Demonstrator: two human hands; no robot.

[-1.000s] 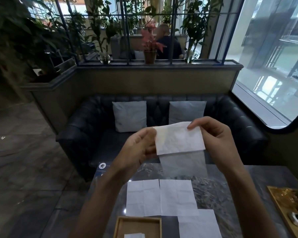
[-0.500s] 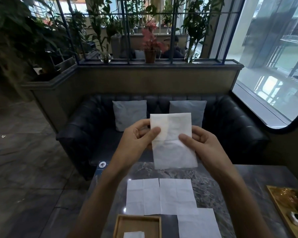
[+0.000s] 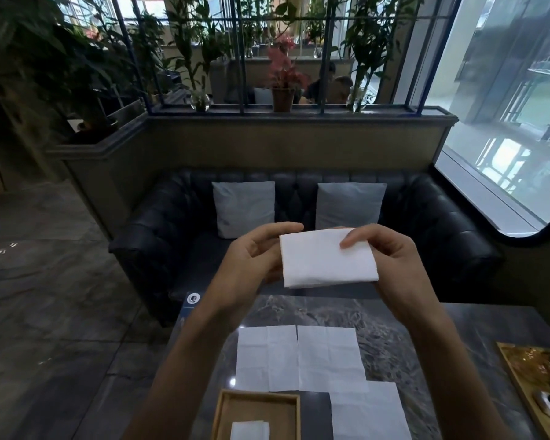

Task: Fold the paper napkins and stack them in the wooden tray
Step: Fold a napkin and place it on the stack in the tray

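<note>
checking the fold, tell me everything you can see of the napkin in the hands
The held napkin is plain white, soft paper, folded into a wide rectangle with the doubled edge along its bottom. It is held in the air above the far end of the table, tilted slightly, in front of the sofa. The left hand grips its left edge; the right hand holds the right side, its thumb pressed on top near the upper right corner.
</note>
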